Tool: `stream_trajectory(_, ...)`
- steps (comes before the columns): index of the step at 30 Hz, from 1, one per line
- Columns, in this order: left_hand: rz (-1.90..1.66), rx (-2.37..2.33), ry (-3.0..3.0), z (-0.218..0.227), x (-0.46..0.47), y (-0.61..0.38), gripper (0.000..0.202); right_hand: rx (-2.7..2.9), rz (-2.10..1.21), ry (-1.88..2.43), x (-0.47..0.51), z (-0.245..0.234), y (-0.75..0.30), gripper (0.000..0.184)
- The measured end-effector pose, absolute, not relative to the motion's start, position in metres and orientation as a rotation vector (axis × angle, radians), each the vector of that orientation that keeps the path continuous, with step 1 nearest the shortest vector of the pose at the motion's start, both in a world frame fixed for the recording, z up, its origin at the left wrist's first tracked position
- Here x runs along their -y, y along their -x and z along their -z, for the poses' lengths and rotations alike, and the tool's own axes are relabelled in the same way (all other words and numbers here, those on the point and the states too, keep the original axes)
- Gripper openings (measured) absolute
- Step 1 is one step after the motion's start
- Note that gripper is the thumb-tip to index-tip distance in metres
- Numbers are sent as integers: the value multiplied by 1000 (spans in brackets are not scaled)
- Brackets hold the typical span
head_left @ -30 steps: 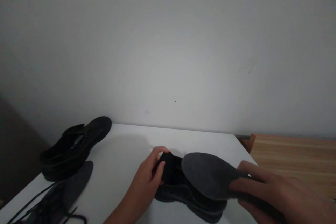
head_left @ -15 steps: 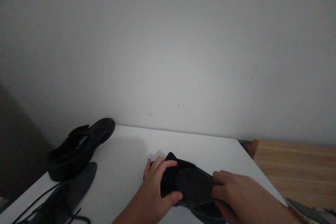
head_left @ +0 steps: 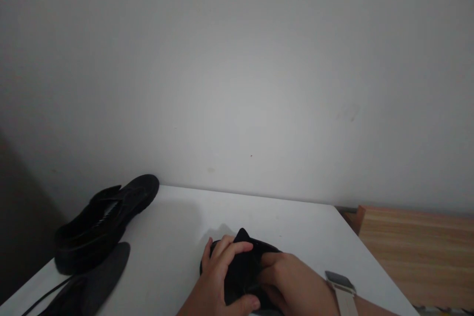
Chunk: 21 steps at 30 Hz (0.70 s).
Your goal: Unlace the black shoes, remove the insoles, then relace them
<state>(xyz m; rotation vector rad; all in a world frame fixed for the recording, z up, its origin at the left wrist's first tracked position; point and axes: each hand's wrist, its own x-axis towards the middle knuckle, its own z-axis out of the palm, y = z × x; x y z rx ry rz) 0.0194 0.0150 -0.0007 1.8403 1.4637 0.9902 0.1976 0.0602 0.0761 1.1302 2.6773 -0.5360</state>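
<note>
My left hand [head_left: 220, 276] is wrapped round a black shoe [head_left: 242, 237] near the table's front edge, its thumb on the near side and its fingers over the far side. My right hand [head_left: 287, 279] reaches into the shoe's opening from the right with curled fingers. Its fingertips are hidden inside, at a dark insole [head_left: 255, 265] that hardly stands out from the black lining. My right wrist carries a watch [head_left: 340, 282] with a light strap.
Another black shoe [head_left: 92, 237] with a strap stands at the table's left. Before it lie a dark flat insole [head_left: 114, 266] and a black lace [head_left: 48, 294]. The white table [head_left: 177, 227] meets a grey wall; a wooden board [head_left: 414, 252] is at the right.
My right hand has moved left, from the shoe's right end into its opening. The insole's rounded face, plain before, is now mostly covered. My left hand keeps its hold; the view tilted slightly up.
</note>
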Motion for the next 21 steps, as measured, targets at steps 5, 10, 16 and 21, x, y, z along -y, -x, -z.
stream_trajectory(5,-952,-1442,-1849,2,-15,-17,73,-2786,580,-994,-70,-55,-195,18)
stream_trajectory(10,-931,-1455,-1832,-5,-14,-19,70,-2855,622,-962,-72,-43,-193,19)
stream_trajectory(16,-967,-1477,-1855,4,-14,-18,70,-2824,745,-818,-70,-73,-211,19)
stream_trajectory(21,-991,-1480,-1869,-1,-12,-19,65,-2719,713,-892,-68,-121,-227,32)
